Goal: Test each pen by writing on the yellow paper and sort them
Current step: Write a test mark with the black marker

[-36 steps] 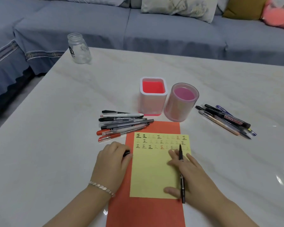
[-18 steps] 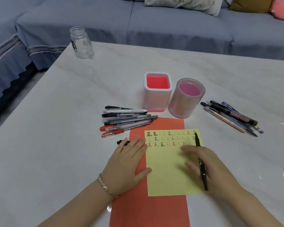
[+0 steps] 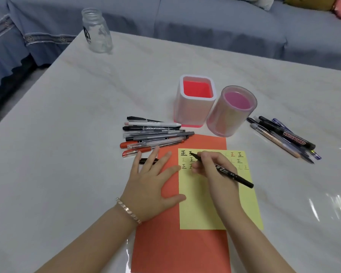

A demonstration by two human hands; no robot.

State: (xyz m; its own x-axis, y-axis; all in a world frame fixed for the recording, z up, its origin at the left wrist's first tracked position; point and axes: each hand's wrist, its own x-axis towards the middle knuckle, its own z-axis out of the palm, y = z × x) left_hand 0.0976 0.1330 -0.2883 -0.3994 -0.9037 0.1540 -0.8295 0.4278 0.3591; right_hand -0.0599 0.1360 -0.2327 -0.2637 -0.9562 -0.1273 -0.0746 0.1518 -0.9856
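Observation:
The yellow paper lies on an orange sheet, with rows of written characters along its top. My right hand grips a black pen in a writing hold, its tip touching the paper's upper left rows. My left hand rests flat with fingers spread on the orange sheet and the paper's left edge. A black pen cap lies under its fingers. A pile of several pens sits left of the holders; another pile lies to the right.
A square pink holder and a round pink holder stand empty behind the paper. A clear glass jar stands at the table's far left corner. A blue sofa runs behind the marble table.
My right hand turned the pen from lying along the fingers into a writing grip and brought its tip onto the paper. My left hand let go of the cap and flattened out.

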